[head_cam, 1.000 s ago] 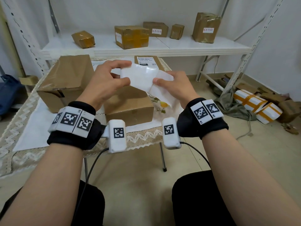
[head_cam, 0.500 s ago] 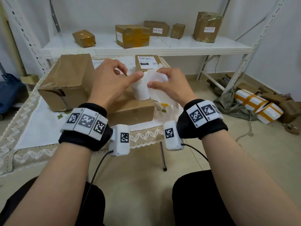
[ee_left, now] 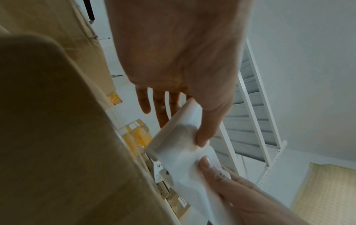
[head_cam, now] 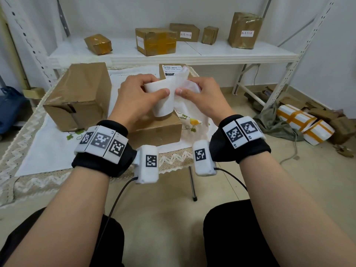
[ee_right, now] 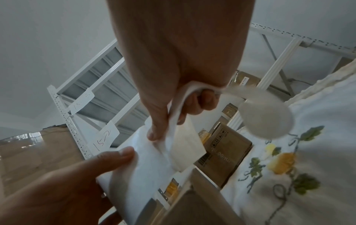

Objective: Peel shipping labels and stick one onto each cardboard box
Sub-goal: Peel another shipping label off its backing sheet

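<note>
Both hands are raised over a small cardboard box (head_cam: pixel 159 132) on the table. My left hand (head_cam: pixel 152 87) pinches a curled white label (head_cam: pixel 163 106) between thumb and fingers; in the left wrist view the thumb presses the label (ee_left: pixel 173 137) roll. My right hand (head_cam: pixel 187 87) pinches the crumpled thin backing sheet (head_cam: pixel 189 86), which joins the label between the two thumbs. The right wrist view shows that backing sheet (ee_right: pixel 173 134) clamped under the right thumb. A large box (head_cam: pixel 81 93) stands to the left. A box with a printed label (head_cam: pixel 171 70) lies at the table's far side.
The table has a white embroidered cloth (head_cam: pixel 48 151) with a lace edge. Behind it a white shelf (head_cam: pixel 212 53) carries several taped boxes, some with handwritten tags. Wrapped parcels (head_cam: pixel 304 122) and scrap lie on the floor at the right. A blue bag (head_cam: pixel 9 110) sits far left.
The sheet, held spread out a second ago, is now curled into a roll in my left hand. The hands have drawn close together, and the backing has bunched up in my right hand.
</note>
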Motion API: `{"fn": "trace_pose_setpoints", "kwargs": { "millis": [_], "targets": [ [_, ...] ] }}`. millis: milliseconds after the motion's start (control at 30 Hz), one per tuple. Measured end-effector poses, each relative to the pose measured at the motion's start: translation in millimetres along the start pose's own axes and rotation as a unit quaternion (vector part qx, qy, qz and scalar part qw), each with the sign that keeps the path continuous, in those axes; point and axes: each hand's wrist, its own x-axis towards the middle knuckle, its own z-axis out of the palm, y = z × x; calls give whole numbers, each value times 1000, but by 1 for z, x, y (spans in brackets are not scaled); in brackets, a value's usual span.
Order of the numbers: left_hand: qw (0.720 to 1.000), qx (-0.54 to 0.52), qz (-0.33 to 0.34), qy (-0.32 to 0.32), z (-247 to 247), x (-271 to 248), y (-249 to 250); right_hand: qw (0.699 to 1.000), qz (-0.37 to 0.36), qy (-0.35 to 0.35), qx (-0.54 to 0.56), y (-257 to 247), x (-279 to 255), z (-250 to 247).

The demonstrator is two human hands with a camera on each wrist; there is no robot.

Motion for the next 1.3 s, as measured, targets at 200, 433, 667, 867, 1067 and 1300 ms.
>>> {"fn": "trace_pose_setpoints", "kwargs": {
  "millis": [200,433,667,867,1067,1300],
  "targets": [
    [1000,-3,-16,-15,-3,1,-2,999,38,-14,15,-1,-2,-1],
    [998,-30,-60,-8,-6,2,-1,990,120,2,69,-1,0,1],
    [993,-65,-95,-3,-6,1,1,979,158,19,128,-6,-4,0],
    [991,-80,-112,2,-8,-2,3,970,184,26,158,-11,-7,-1],
    [987,-95,-126,0,-8,-3,6,964,198,39,174,-14,-9,-1],
    [986,-108,-129,-1,-9,-4,9,958,211,56,187,-14,-8,0]
  ]
}}
